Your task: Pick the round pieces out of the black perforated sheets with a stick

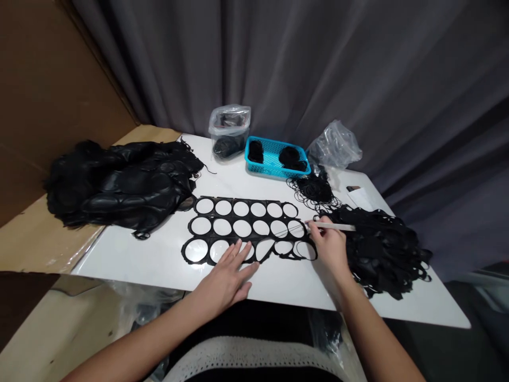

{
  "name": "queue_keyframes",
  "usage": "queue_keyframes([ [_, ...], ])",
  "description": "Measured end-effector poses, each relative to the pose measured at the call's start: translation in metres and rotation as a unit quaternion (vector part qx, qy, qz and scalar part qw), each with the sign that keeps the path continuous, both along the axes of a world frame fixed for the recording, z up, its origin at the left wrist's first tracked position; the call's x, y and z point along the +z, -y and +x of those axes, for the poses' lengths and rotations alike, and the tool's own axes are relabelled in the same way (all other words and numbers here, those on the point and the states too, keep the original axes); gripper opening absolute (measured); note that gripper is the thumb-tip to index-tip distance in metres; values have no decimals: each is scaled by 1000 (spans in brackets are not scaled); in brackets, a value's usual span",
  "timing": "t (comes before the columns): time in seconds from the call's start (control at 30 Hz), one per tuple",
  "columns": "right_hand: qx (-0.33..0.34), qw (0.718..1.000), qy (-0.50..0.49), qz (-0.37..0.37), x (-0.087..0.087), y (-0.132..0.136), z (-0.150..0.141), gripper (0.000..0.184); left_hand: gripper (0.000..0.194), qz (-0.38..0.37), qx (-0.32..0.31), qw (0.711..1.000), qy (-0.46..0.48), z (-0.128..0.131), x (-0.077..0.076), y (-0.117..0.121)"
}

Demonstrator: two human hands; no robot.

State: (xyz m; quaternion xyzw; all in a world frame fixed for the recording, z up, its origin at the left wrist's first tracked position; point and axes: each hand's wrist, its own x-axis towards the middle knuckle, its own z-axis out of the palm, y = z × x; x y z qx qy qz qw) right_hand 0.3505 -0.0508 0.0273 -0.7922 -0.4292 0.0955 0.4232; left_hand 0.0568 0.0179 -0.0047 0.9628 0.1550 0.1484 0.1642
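Observation:
My left hand [226,281] lies flat with fingers spread on the near edge of a black sheet with rows of round cut-out holes [238,218], which lies on a white table. My right hand [329,246] pinches a thin white stick [332,226], and the stick's pointed tip reaches the sheet's right end near a hole. Right of that hand sits a tangled heap of black cut scraps [382,252]. A larger heap of glossy black material [123,183] lies to the left of the sheet. A tangle of thin black rings [312,190] lies beyond my right hand.
The white table [151,262] has a blue perforated basket [274,157] holding black bundles at its far edge, between clear plastic bags [229,130] [334,146]. Flattened cardboard [51,239] lines the left side, and a grey curtain [278,63] hangs behind.

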Motion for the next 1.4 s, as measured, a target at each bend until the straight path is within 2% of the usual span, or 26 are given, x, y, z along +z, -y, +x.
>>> queue_keyframes([
  [0.07, 2, 980, -199, 7, -1, -7, 6, 28, 47, 9, 5, 1000, -4, -2, 2, 1],
  [0.17, 47, 887, -458, 28, -3, -18, -1, 32, 43, 16, 13, 1000, -17, 0, 11, -1],
  [0.23, 84, 825, -559, 4, -2, -24, -9, 31, 42, 17, 25, 999, -11, 6, 19, -7],
  [0.3, 115, 779, -616, -27, -1, -26, -13, 26, 45, 22, 32, 999, 6, 15, 22, -14],
  [0.37, 142, 749, -645, -44, -1, -22, -14, 23, 47, 30, 24, 999, 18, 24, 20, -22],
  [0.43, 170, 732, -657, -62, -2, -13, -12, 24, 45, 40, 11, 999, 14, 31, 12, -28],
  [0.5, 197, 726, -654, -76, -5, 0, -9, 26, 44, 50, 4, 999, 4, 34, 4, -31],
  [0.57, 209, 733, -645, -54, -8, 10, -5, 30, 46, 57, 2, 998, -7, 35, -3, -31],
  [0.67, 151, 760, -629, 63, -7, 11, 0, 27, 51, 62, -2, 998, -18, 33, -6, -31],
  [0.77, 56, 771, -607, 184, -2, -8, 1, 20, 54, 49, -7, 999, -16, 31, -2, -30],
  [0.83, 22, 789, -577, 211, 0, -25, 0, 22, 52, 39, -6, 999, -9, 31, 1, -30],
  [0.87, 19, 809, -553, 198, 0, -33, -3, 23, 52, 36, -3, 999, -7, 31, 2, -30],
  [0.93, 51, 868, -478, 125, -2, -46, -11, 22, 54, 35, 10, 999, -4, 30, 3, -29],
  [1.0, 124, 915, -382, 34, -5, -51, -23, 20, 59, 36, 23, 999, -2, 29, 2, -28],
  [1.03, 165, 927, -336, 0, -6, -52, -30, 20, 60, 37, 27, 999, 0, 29, 1, -28],
  [1.1, 228, 935, -267, -42, -8, -50, -42, 19, 60, 35, 27, 999, 4, 28, -2, -28],
  [1.17, 262, 937, -223, -65, -8, -47, -51, 17, 59, 33, 28, 999, 8, 28, -3, -28],
  [1.4, 284, 946, -139, -70, -15, -44, -57, 16, 60, 44, 24, 999, -12, 29, -2, -29],
])
